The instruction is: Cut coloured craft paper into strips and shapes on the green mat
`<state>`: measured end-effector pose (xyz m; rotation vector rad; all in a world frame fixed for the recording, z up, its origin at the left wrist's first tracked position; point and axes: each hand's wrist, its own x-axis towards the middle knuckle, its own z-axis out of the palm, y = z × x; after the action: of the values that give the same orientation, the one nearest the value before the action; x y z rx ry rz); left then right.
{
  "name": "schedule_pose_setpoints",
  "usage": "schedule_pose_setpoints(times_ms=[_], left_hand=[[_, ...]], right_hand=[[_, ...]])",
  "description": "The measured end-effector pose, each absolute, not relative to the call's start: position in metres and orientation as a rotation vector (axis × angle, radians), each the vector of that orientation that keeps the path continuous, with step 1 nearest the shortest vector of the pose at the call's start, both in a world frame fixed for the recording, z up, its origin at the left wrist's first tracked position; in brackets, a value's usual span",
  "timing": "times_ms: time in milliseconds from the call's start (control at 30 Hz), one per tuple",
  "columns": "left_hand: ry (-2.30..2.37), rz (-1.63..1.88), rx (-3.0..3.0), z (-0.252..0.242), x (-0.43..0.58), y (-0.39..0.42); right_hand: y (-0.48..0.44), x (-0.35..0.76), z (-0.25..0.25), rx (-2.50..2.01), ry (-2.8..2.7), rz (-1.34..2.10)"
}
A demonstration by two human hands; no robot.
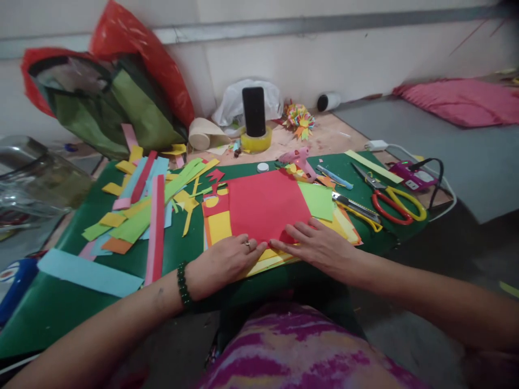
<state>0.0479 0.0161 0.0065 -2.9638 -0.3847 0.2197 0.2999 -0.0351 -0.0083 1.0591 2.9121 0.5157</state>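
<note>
A red sheet of paper (265,202) lies on top of a stack of coloured paper in front of me. My left hand (227,258) rests on its near left edge, fingers low and close together, a ring on one of them. Palm down, my right hand (320,246) presses on the near right edge with its fingers spread. The two hands' fingertips almost meet at the middle of that edge. Beneath the red sheet, yellow paper (273,263) sticks out toward me, and a light green sheet (318,201) shows at the right.
Coloured paper strips (133,216) are heaped at the left of the green work surface (81,297). To the right lie a box cutter (357,208), scissors (389,200) and a pink glue gun (300,159). A phone (254,112) stands in a tape roll (256,140) behind.
</note>
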Motion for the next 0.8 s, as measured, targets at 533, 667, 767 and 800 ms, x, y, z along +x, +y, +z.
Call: schedule_pose_setpoints(times_ms=[533, 667, 767, 800], left_hand=[[-0.527, 0.305, -3.021, 0.014, 0.034, 0.006], [-0.637, 0.227, -3.122, 0.013, 0.021, 0.000], [-0.698, 0.193, -3.140, 0.012, 0.016, -0.006], [-0.713, 0.191, -3.134, 0.013, 0.016, -0.007]], right_hand=[[-0.051, 0.332, -0.014, 1.056, 2.913, 0.580], [-0.056, 0.347, -0.019, 1.108, 2.935, 0.489], [-0.059, 0.351, -0.022, 1.167, 2.950, 0.461], [-0.060, 0.353, -0.023, 1.190, 2.943, 0.469]])
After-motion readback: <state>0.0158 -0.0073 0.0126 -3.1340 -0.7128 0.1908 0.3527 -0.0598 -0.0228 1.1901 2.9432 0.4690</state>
